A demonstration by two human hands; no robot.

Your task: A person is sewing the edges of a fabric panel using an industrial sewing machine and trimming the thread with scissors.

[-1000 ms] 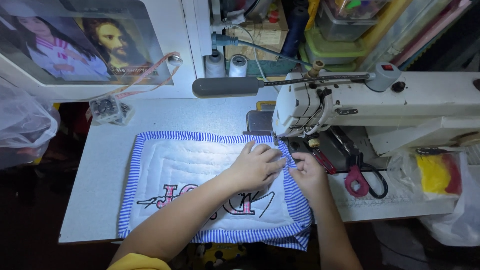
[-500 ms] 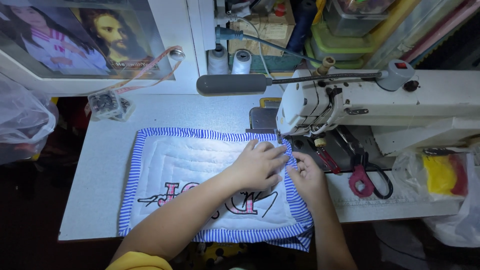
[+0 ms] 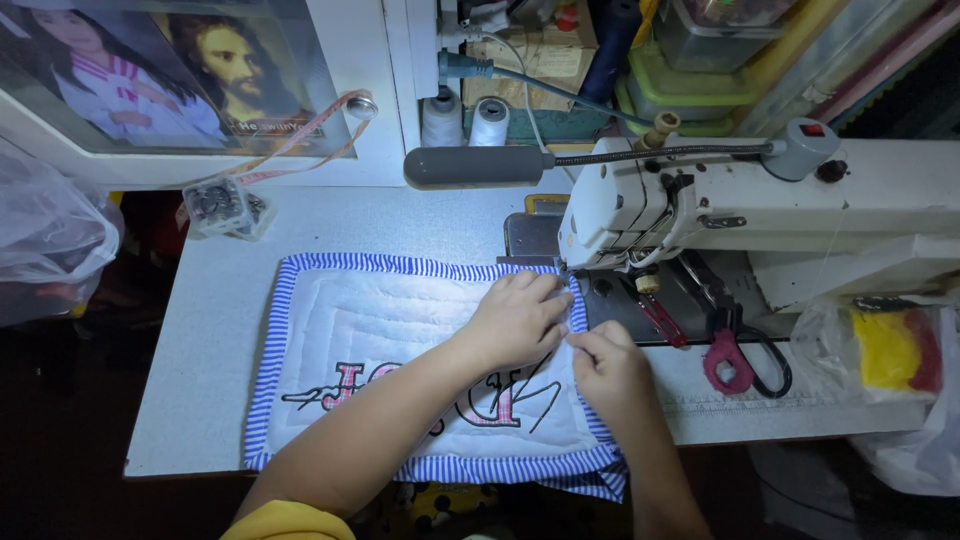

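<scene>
A white quilted cloth (image 3: 380, 330) with a blue-and-white striped border lies flat on the sewing table, with pink and black lettering on it. My left hand (image 3: 515, 320) rests palm down on its upper right part, fingers pressing the fabric close to the needle. My right hand (image 3: 605, 365) pinches the striped right edge just in front of the presser foot (image 3: 577, 280). The white sewing machine (image 3: 720, 215) stands to the right, its head over the cloth's corner.
Red-handled scissors (image 3: 735, 360) lie on the machine bed at right. A grey lamp (image 3: 475, 167) reaches over the table. Thread spools (image 3: 465, 120) stand at the back, a small clear box (image 3: 220, 205) at back left, plastic bags (image 3: 50, 240) at both sides.
Both hands stay on the cloth's right edge by the needle. The view has shifted slightly; the cloth has barely moved.
</scene>
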